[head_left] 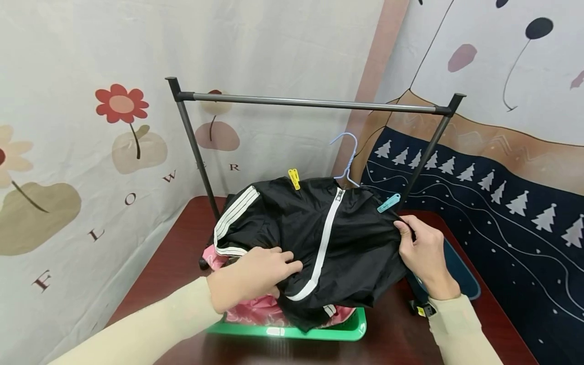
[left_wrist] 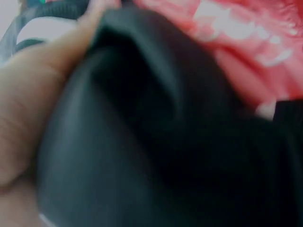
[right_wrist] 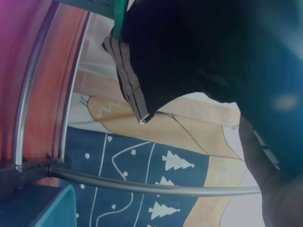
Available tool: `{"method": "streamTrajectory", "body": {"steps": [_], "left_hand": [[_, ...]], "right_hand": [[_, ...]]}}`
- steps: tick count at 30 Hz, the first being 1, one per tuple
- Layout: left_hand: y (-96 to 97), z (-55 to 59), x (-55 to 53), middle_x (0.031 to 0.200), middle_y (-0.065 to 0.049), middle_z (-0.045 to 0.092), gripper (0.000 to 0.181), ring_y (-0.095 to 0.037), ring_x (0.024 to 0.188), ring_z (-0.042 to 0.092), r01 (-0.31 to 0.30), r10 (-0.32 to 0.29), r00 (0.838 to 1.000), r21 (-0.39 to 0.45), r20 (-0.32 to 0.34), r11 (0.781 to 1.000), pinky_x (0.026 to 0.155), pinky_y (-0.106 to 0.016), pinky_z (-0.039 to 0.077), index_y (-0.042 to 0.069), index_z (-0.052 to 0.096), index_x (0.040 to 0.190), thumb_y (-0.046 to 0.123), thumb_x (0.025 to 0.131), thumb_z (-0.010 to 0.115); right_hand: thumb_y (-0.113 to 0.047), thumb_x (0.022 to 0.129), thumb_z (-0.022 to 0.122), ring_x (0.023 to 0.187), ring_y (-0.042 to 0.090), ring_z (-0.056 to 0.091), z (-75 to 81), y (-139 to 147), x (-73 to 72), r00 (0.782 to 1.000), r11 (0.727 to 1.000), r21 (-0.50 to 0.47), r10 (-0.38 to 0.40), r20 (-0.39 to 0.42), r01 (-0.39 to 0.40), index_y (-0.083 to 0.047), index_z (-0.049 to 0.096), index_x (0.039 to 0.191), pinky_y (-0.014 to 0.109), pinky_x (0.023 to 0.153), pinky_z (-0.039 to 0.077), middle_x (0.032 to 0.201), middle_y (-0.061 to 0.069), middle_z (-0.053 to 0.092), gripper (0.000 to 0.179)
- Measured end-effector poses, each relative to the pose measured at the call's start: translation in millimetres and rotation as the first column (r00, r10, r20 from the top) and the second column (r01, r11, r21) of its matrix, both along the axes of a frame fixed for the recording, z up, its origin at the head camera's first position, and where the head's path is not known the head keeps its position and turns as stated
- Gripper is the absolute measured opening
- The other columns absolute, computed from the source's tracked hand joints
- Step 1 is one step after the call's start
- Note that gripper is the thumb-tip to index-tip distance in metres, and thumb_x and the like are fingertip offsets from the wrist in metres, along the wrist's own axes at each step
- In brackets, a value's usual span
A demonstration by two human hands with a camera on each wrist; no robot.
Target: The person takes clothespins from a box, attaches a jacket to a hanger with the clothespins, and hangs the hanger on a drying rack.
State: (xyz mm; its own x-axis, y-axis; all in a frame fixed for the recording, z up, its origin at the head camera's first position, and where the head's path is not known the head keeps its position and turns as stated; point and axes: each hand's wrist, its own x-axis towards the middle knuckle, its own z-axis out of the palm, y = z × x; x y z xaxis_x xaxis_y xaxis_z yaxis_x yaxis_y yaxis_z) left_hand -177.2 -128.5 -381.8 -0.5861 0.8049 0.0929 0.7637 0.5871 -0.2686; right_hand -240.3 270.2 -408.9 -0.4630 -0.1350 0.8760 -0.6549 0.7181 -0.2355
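Observation:
A black zip jacket (head_left: 292, 218) with white stripes on its sleeve and a white zipper is spread above a green basket (head_left: 360, 324). Out of its collar rises the hook of a light blue hanger (head_left: 350, 162). A yellow clothespin (head_left: 294, 179) sits on one shoulder, a blue clothespin (head_left: 389, 203) on the other. My right hand (head_left: 424, 248) pinches the jacket at its right side, below the blue clothespin. With curled fingers my left hand (head_left: 262, 268) holds the lower front; the left wrist view shows blurred black fabric (left_wrist: 109, 156) against that hand.
Pink patterned fabric (head_left: 255, 312) lies in the green basket under the jacket. Behind stands a clothes rack with a grey horizontal bar (head_left: 296, 101). A dark blue bin (head_left: 461, 268) is beyond my right hand on the red-brown table (head_left: 182, 258). Printed cloth hangs behind.

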Motion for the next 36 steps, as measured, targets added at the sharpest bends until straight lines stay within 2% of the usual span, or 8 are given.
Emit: {"method": "streamTrajectory", "body": {"steps": [4, 6, 10, 16, 22, 29, 33, 36], "left_hand": [[2.5, 0.6, -1.3, 0.103, 0.010, 0.076, 0.041, -0.014, 0.085, 0.075, 0.060, -0.056, 0.990, 0.023, -0.132, 0.998, 0.066, -0.029, 0.065, 0.026, 0.078, 0.122, 0.018, 0.090, 0.103], [2.3, 6.4, -2.5, 0.101, 0.008, 0.074, 0.035, -0.015, 0.081, 0.074, 0.070, -0.061, 0.987, 0.061, -0.148, 0.996, 0.066, -0.029, 0.065, 0.025, 0.079, 0.118, 0.008, 0.093, 0.097], [1.6, 21.0, -4.5, 0.100, 0.003, 0.068, 0.035, -0.017, 0.081, 0.073, 0.052, -0.032, 0.989, 0.139, -0.143, 0.989, 0.064, -0.032, 0.066, 0.023, 0.075, 0.116, 0.004, 0.094, 0.095], [4.9, 35.1, -6.7, 0.107, -0.003, 0.062, 0.036, -0.017, 0.086, 0.066, 0.041, 0.004, 0.985, 0.254, -0.173, 0.966, 0.053, -0.029, 0.055, 0.020, 0.069, 0.115, -0.006, 0.097, 0.087], [13.3, 44.4, -10.0, 0.111, -0.006, 0.059, 0.038, -0.020, 0.091, 0.061, 0.071, 0.009, 0.981, 0.400, -0.194, 0.914, 0.052, -0.026, 0.047, 0.017, 0.067, 0.114, -0.014, 0.097, 0.081], [30.7, 55.0, -19.3, 0.122, -0.011, 0.061, 0.046, -0.027, 0.108, 0.068, 0.114, -0.010, 0.982, 0.554, -0.188, 0.825, 0.065, -0.030, 0.055, 0.014, 0.071, 0.120, -0.024, 0.094, 0.073], [44.4, 55.5, -26.8, 0.125, -0.013, 0.062, 0.050, -0.029, 0.117, 0.070, 0.136, -0.022, 0.980, 0.578, -0.199, 0.805, 0.073, -0.033, 0.062, 0.013, 0.073, 0.124, -0.026, 0.092, 0.073], [54.8, 55.4, -31.6, 0.125, -0.013, 0.061, 0.049, -0.028, 0.119, 0.069, 0.135, -0.021, 0.981, 0.594, -0.194, 0.793, 0.077, -0.033, 0.064, 0.013, 0.073, 0.127, -0.024, 0.096, 0.071]], "right_hand": [[0.012, 0.094, 0.085, 0.067, 0.032, 0.073, -0.3, -0.3, -0.6, 1.000, 1.000, 0.011, 0.004, -0.014, -0.003, 0.004, 0.082, 0.108, 0.032, 0.069, 0.055, 0.094, 0.022, 0.084, 0.016], [0.012, 0.095, 0.085, 0.067, 0.032, 0.073, -0.2, 0.3, -0.5, 1.000, 1.000, 0.013, 0.002, -0.013, -0.002, 0.004, 0.082, 0.108, 0.031, 0.068, 0.055, 0.094, 0.022, 0.084, 0.016], [0.012, 0.096, 0.085, 0.066, 0.032, 0.072, 0.4, 2.4, 0.9, 1.000, 1.000, 0.002, -0.013, -0.007, 0.013, 0.003, 0.082, 0.106, 0.028, 0.068, 0.054, 0.093, 0.021, 0.084, 0.014], [0.011, 0.096, 0.085, 0.068, 0.033, 0.073, 1.3, 4.6, 1.3, 1.000, 1.000, -0.005, -0.022, -0.005, 0.022, 0.004, 0.082, 0.106, 0.026, 0.071, 0.054, 0.094, 0.022, 0.084, 0.013], [0.012, 0.094, 0.086, 0.069, 0.035, 0.073, 3.2, 4.1, 1.6, 0.999, 1.000, -0.018, -0.024, -0.023, 0.023, 0.004, 0.082, 0.106, 0.027, 0.073, 0.054, 0.095, 0.022, 0.084, 0.015], [0.013, 0.096, 0.085, 0.073, 0.037, 0.073, 8.0, 4.7, 4.4, 0.999, 0.998, -0.045, -0.034, -0.028, 0.033, 0.005, 0.081, 0.108, 0.023, 0.077, 0.052, 0.096, 0.024, 0.083, 0.015], [0.011, 0.100, 0.082, 0.077, 0.036, 0.072, 11.0, 7.3, 7.8, 0.999, 0.997, -0.061, -0.041, -0.017, 0.040, 0.008, 0.079, 0.110, 0.022, 0.080, 0.049, 0.099, 0.027, 0.082, 0.011], [0.010, 0.101, 0.081, 0.078, 0.037, 0.070, 13.3, 8.9, 10.4, 0.998, 0.996, -0.081, -0.049, -0.030, 0.046, 0.009, 0.078, 0.111, 0.027, 0.079, 0.048, 0.099, 0.028, 0.082, 0.010]]}}
